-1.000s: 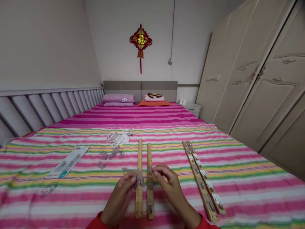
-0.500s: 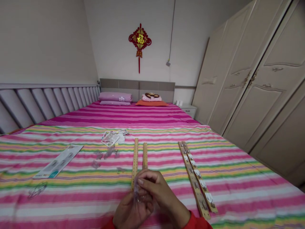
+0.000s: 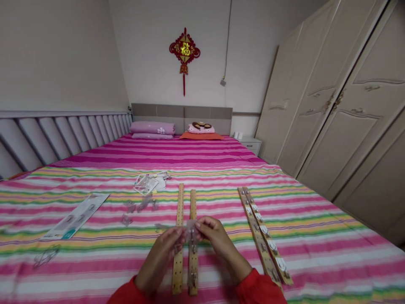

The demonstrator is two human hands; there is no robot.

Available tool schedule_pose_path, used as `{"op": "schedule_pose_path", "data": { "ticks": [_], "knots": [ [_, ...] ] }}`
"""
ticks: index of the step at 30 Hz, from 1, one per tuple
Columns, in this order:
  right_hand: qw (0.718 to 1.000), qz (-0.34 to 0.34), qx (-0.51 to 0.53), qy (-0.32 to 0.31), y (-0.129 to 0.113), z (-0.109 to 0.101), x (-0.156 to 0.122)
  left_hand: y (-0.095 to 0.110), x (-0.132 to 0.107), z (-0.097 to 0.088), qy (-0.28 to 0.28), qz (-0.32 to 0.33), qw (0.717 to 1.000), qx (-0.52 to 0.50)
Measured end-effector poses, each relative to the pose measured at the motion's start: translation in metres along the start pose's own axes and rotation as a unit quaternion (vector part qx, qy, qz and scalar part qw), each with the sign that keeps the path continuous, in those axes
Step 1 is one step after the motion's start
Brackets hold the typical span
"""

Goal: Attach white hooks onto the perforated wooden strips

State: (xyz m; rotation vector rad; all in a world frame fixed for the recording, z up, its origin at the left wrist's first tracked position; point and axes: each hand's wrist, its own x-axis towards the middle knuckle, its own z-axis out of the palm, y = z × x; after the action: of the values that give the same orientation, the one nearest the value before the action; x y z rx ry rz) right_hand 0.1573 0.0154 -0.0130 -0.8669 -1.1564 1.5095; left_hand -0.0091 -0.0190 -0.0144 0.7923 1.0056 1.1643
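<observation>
My left hand (image 3: 161, 253) and right hand (image 3: 218, 240) are close together, pinching a clear hook (image 3: 191, 230) by its nine and three o'clock edges, seemingly to keep it square. It is over the right strip (image 3: 193, 207); contact cannot be determined. The left strip (image 3: 177, 270) lies just beside, partly under my left hand. At three o'clock lie two hooked strips (image 3: 263, 247), well apart, presumably to avoid mixing; at nine, a packet (image 3: 76, 217). Loose hooks (image 3: 145, 202) sit at ten, apparently for easy reach; farther, at eleven, wrappers (image 3: 162, 180).
</observation>
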Motion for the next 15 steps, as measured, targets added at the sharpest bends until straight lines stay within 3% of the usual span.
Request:
{"op": "schedule_pose_path", "data": {
  "ticks": [7, 15],
  "knots": [
    [0.999, 0.018, -0.004, 0.045, 0.012, -0.007, 0.033, 0.015, 0.047, 0.009, 0.027, 0.08, 0.986, 0.141],
    [0.992, 0.013, 0.01, 0.127, 0.031, -0.023, 0.072, -0.007, 0.102, 0.008, 0.043, 0.091, 0.979, 0.177]
  ]
}}
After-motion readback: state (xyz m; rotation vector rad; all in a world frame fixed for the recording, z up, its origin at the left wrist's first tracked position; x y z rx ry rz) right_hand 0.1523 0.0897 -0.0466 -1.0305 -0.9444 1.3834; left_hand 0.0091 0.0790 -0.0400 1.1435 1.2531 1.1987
